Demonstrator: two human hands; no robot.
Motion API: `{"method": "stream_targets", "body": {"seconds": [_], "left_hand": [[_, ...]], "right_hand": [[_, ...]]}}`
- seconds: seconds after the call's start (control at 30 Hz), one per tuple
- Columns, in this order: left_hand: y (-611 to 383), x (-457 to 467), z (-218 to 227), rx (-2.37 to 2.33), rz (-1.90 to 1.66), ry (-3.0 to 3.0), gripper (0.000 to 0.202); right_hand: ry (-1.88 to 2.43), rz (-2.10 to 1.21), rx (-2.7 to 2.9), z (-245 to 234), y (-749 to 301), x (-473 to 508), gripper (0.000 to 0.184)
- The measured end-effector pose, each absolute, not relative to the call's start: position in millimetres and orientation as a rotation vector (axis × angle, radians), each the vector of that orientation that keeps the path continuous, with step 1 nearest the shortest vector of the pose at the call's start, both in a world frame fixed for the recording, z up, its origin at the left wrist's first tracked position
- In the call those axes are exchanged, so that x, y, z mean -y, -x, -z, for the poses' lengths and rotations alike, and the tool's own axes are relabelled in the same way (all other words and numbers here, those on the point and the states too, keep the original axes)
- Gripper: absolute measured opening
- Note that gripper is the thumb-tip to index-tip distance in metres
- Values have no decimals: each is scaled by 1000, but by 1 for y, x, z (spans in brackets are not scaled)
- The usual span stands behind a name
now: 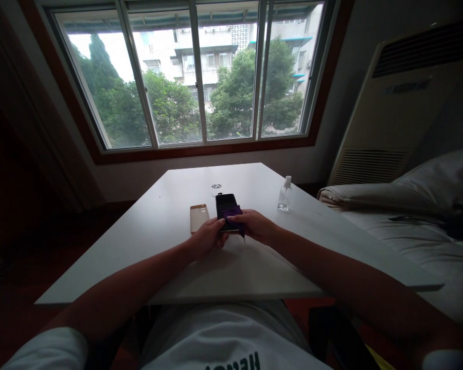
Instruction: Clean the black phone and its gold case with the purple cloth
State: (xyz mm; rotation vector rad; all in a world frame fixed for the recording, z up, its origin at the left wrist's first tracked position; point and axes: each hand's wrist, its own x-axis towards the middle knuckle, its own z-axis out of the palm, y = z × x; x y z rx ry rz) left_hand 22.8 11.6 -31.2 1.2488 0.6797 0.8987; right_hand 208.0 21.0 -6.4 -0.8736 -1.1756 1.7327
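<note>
A dark smartphone (pixel 226 201) is held up over the white table, its black screen turned toward me. My left hand (pixel 209 234) is closed around its lower left edge, thumb at the front. With my right hand (pixel 256 224) I pinch a small purple cloth (pixel 233 211) that lies against the lower right of the screen, one corner hanging below the phone. A tan phone case (pixel 199 218) lies on the table just left of the phone. To the right stands a clear spray bottle (pixel 284 195) with a white cap and a little liquid inside.
The white table (pixel 139 257) has angled far corners and a round dark mark (pixel 216 186) near its far end. Beyond it is a window (pixel 200 77). On the right are a bed with pale covers (pixel 409 205) and a standing air conditioner (pixel 389 108).
</note>
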Motion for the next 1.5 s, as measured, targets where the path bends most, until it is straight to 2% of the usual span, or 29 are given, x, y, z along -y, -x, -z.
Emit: {"method": "stream_targets", "body": {"seconds": [0.2,0.5,0.63,0.83,1.0,1.37,1.5], "left_hand": [[-22,-2,32,-746,-736,-1569,39],[-21,9,31,-723,-562,-1747,41],[-21,9,31,-725,-573,-1742,40],[-23,4,35,-756,-685,-1584,38],[-23,0,35,-759,-696,-1543,41],[-18,4,29,-670,-557,-1659,38],[-18,4,28,-670,-567,-1640,38]], "right_hand": [[1000,-1593,1145,13,-214,-34,39],[1139,-1357,1097,14,-229,-51,52],[1152,-1331,1076,14,-228,-54,42],[924,-1611,1120,12,-232,-50,20],[846,-1751,1243,10,-232,-42,31],[1253,-1367,1031,13,-218,-45,50],[1277,-1386,886,13,-218,-50,41]]}}
